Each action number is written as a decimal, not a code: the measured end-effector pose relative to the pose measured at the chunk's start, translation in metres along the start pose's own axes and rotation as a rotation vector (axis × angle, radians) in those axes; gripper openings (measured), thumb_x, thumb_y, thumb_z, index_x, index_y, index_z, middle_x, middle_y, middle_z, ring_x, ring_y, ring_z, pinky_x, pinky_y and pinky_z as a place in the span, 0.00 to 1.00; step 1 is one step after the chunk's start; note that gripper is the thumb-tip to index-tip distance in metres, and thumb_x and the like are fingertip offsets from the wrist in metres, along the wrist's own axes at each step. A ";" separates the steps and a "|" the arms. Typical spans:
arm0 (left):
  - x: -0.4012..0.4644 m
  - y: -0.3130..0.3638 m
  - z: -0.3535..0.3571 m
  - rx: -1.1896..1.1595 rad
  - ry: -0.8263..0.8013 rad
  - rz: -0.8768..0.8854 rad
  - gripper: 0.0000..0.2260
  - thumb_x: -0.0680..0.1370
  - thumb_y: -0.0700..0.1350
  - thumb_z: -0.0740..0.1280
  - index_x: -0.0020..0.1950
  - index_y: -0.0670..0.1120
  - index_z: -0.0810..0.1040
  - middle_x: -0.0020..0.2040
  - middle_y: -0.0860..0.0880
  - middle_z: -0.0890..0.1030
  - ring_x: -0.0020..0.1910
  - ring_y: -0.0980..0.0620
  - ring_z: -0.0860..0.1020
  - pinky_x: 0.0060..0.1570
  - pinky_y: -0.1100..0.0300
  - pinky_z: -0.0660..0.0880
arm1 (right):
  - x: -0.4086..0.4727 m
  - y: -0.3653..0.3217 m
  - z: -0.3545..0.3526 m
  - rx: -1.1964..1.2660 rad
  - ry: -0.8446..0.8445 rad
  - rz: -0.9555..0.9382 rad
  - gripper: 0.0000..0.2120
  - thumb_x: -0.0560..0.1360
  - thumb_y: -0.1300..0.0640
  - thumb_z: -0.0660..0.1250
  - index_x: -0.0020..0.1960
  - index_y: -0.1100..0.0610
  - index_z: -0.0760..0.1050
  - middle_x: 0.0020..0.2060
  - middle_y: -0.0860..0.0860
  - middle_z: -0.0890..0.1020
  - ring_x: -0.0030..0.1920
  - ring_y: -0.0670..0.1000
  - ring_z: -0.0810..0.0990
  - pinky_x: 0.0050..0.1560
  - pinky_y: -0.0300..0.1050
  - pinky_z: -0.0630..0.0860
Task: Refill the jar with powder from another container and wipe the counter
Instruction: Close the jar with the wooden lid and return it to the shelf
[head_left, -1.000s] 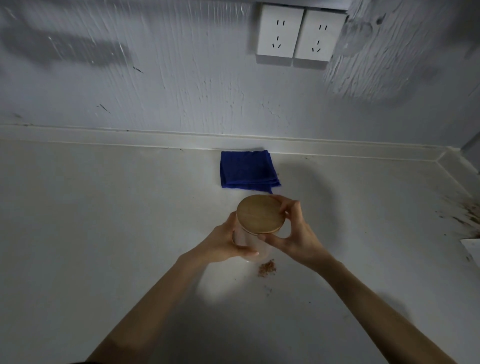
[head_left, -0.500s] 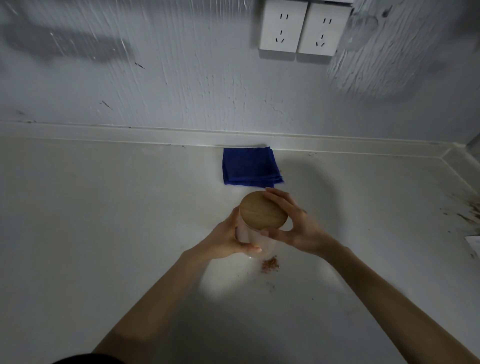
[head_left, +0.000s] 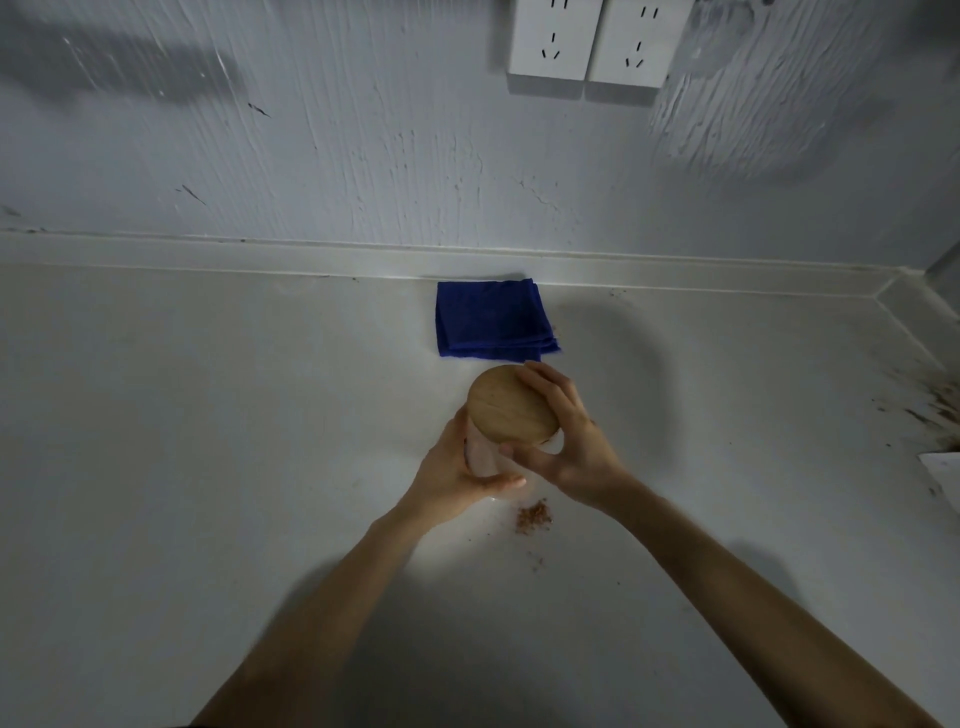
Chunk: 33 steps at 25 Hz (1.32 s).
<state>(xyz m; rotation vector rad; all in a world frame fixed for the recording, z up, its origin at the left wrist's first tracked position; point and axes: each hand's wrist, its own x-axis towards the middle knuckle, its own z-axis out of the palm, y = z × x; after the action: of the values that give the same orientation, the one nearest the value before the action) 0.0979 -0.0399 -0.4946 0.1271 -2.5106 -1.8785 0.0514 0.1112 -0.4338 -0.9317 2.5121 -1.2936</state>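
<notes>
Clear jar (head_left: 485, 457) upright on counter (head_left: 208, 441), round wooden lid (head_left: 511, 405) on top, brown spilled powder (head_left: 533, 517) beside.

My left hand (head_left: 451, 475) wraps jar (head_left: 485, 460) side, thumb across front. My right hand (head_left: 566, 441) grips wooden lid (head_left: 511, 405) rim, fingers curled over top. Both forearms bare, converging.

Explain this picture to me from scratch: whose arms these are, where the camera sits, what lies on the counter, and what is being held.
No machine here: a person wears a camera on the head, looking forward and down, so the arms are their own. The left hand wraps around a clear jar. The right hand has its grip on the round wooden lid on top. On the pale counter lie a folded blue cloth by the wall and spilled brown powder near the jar. Two wall sockets sit above.
</notes>
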 end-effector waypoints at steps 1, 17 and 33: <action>-0.002 0.003 0.004 0.001 0.054 0.022 0.41 0.57 0.60 0.73 0.66 0.56 0.60 0.61 0.52 0.73 0.59 0.55 0.74 0.56 0.61 0.74 | 0.000 -0.001 0.001 0.017 0.009 0.011 0.35 0.62 0.38 0.65 0.65 0.41 0.56 0.63 0.37 0.58 0.65 0.46 0.61 0.64 0.58 0.67; -0.008 0.012 0.039 0.220 0.446 0.044 0.41 0.62 0.56 0.73 0.69 0.45 0.60 0.62 0.46 0.73 0.59 0.52 0.73 0.53 0.63 0.71 | 0.006 -0.006 0.025 0.087 0.275 0.138 0.48 0.59 0.36 0.66 0.72 0.50 0.48 0.66 0.52 0.65 0.65 0.52 0.66 0.64 0.61 0.67; -0.008 0.036 -0.007 0.105 0.059 -0.027 0.34 0.67 0.44 0.73 0.68 0.50 0.60 0.57 0.55 0.70 0.56 0.56 0.71 0.43 0.73 0.70 | 0.001 0.002 0.004 0.123 0.134 0.187 0.39 0.60 0.53 0.77 0.65 0.53 0.62 0.58 0.51 0.75 0.57 0.49 0.73 0.53 0.42 0.71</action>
<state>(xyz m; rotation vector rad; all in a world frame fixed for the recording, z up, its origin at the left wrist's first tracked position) 0.1037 -0.0356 -0.4580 0.2151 -2.5801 -1.7249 0.0515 0.1086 -0.4377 -0.5867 2.5113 -1.4736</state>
